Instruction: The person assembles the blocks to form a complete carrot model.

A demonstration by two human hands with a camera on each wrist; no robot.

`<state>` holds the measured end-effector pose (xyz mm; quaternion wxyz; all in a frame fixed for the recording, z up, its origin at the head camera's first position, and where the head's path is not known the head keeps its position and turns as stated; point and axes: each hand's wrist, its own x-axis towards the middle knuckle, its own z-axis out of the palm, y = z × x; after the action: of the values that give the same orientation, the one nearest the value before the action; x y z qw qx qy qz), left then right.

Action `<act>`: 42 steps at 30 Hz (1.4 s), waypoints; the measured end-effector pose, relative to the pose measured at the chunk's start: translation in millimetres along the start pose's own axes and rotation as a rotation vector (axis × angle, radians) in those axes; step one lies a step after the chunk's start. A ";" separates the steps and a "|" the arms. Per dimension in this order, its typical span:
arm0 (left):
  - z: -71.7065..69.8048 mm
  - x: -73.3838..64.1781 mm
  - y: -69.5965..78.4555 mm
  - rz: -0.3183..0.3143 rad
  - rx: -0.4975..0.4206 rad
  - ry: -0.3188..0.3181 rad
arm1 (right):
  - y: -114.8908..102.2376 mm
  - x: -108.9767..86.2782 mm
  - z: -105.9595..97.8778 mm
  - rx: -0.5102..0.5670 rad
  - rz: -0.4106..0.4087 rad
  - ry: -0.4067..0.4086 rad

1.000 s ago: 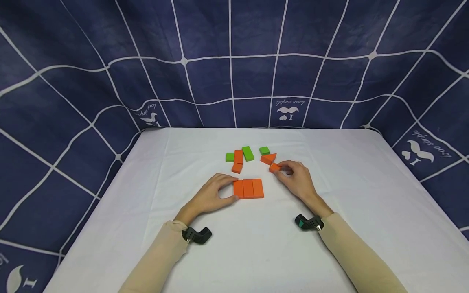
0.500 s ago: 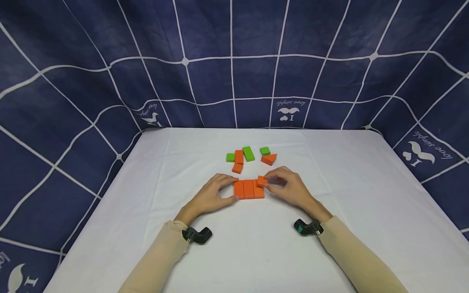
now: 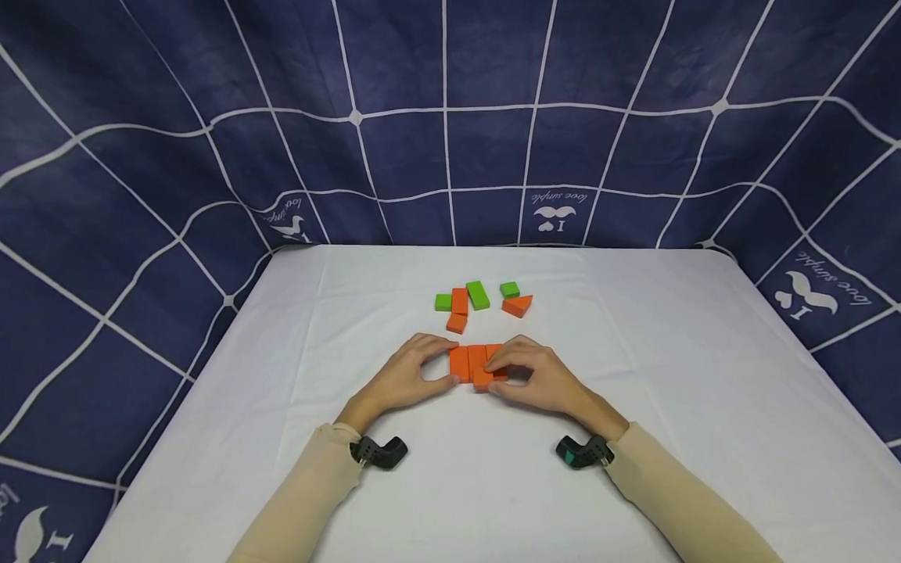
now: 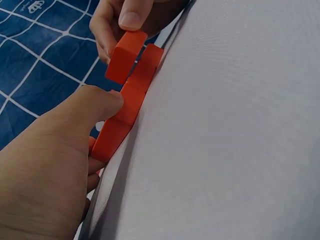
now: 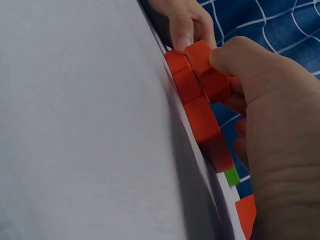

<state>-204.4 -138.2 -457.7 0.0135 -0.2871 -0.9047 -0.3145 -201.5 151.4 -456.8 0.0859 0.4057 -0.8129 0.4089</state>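
So the small block [image 3: 482, 380] has just been brought over. A second ago it was being pinched beside the triangle [image 3: 517, 306], then it was carried over the right end of the row [image 3: 477, 356], and now it's held at the row's near edge, about in front of the middle piece. The row hasn't been shifted. For the work, that probably means the fetching is done and the placing has been started; no sign of it being let go.

The small block is clamped between thumb and fingers of the right hand [image 3: 538, 377]. The row's left piece is gripped by the left hand [image 3: 417, 371], thumb on the near side, fingertips on the far one, presumably so nothing gets knocked.

As for looks: plain orange, boxy, flat faces, clean edges, shorter than the row pieces, and held a bit askew to them. Whether the row is being touched by it can't be told. The row is laid flat on the tabletop [image 3: 486, 485].
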 end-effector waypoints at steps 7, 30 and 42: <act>0.6 -1.4 -1.0 0.006 0.010 0.002 | -6.9 0.5 7.9 -0.014 -0.077 -0.060; -2.1 -0.7 0.3 0.006 -0.005 0.000 | -6.9 3.7 10.8 -0.104 -0.148 -0.087; -2.3 -0.8 1.2 -0.007 -0.004 -0.011 | -6.2 4.9 11.3 -0.005 -0.046 -0.040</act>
<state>-203.4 -139.2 -455.4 0.0068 -0.2858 -0.9052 -0.3146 -198.0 138.1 -458.2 0.0798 0.4324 -0.8058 0.3967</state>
